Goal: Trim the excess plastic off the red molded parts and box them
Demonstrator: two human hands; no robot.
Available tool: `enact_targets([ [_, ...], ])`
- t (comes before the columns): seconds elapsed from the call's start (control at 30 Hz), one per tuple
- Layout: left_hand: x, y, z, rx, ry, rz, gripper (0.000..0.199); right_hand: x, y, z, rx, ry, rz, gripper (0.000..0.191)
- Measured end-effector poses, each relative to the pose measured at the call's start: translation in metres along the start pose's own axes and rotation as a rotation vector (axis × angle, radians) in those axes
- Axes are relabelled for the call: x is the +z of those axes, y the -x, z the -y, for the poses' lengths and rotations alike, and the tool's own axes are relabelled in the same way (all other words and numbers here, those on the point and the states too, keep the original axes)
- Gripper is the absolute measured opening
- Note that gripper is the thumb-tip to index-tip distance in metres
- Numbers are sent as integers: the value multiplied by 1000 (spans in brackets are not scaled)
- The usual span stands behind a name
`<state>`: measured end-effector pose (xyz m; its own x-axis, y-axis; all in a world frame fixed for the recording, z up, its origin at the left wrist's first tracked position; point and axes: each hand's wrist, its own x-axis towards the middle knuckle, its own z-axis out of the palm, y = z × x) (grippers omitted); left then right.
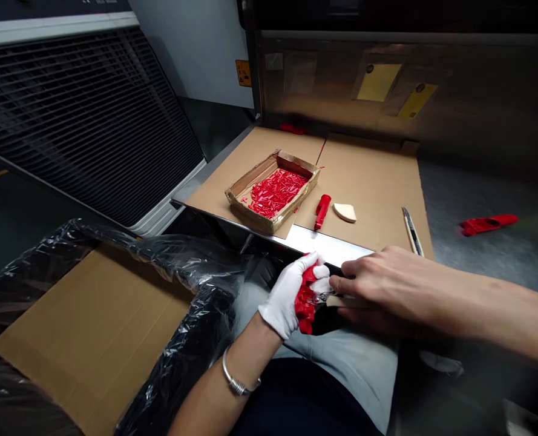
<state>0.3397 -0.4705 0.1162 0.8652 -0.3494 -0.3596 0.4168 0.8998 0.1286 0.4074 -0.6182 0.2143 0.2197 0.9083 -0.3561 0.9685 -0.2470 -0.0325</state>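
My left hand (291,297), in a white glove, is closed around a red plastic part (305,306) above my lap. My bare right hand (373,284) is close against it, its fingers curled around a pale, flat-handled tool (344,301). The tool's tip points towards the red part, but whether it touches cannot be made out. On the cardboard beyond my hands lie another red plastic part (322,212) and a cream wedge-shaped pad (345,212). A box cutter (413,231) lies further right.
A shallow cardboard tray (250,217) holds many small red plastic bits. Another red part (489,224) lies on the metal bench at right. Down left stands a carton lined with black plastic (214,309). A slatted machine panel (82,115) rises at left, a metal wall (323,91) behind.
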Motion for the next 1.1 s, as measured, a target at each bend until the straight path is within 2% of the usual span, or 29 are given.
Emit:
enact_targets([
  [0.13, -7, -5, -5, -14, 64, 45, 16, -22, -11, 1, 13, 45, 104, 23],
  [0.27, -12, -5, -16, 10, 18, 25, 21, -32, -23, -3, -10, 40, 72, 28],
  [0.37, -4, -2, -39, 77, -83, 24, 28, -38, -33, -10, -12, 1, 3, 34],
  [0.47, 16, 0, -74, 203, -298, 22, 30, -50, -47, -22, 7, -57, -103, 35],
  [0.53, 35, -3, -102, 322, -621, -119, 32, -58, -60, -31, 17, -113, -197, 34],
  [0.63, 65, -14, -146, 440, -1109, -436, 36, -67, -85, -46, 127, -179, -318, 39],
  [0.73, 88, -29, -185, 455, -1318, -597, 38, -70, -109, -62, 307, -196, -392, 49],
  [0.83, 100, -41, -214, 451, -1531, -756, 35, -66, -120, -78, 467, -159, -421, 51],
  [0.97, 106, -48, -228, 451, -1821, -905, 25, -52, -106, -100, 615, -133, -400, 46],
  [1.1, 110, -51, -213, 499, -2024, -875, 24, -31, -80, -124, 747, -183, -400, 47],
])
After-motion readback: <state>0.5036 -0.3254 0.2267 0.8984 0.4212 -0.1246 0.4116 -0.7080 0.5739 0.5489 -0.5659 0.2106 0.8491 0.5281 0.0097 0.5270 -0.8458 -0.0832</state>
